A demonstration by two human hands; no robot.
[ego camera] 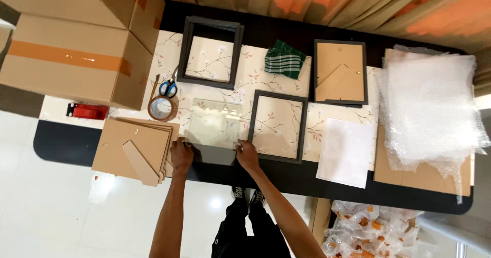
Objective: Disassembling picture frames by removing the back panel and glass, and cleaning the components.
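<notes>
A clear glass pane lies on the table near its front edge. My left hand grips the pane's near left corner and my right hand grips its near right corner. Just right of the pane rests an empty dark picture frame. Left of my left hand sits a stack of brown backing boards with a stand flap on top.
A stack of empty dark frames, scissors and a tape roll lie behind. Further right are a green cloth, a backed frame, white paper and bubble wrap. Cardboard boxes stand at left.
</notes>
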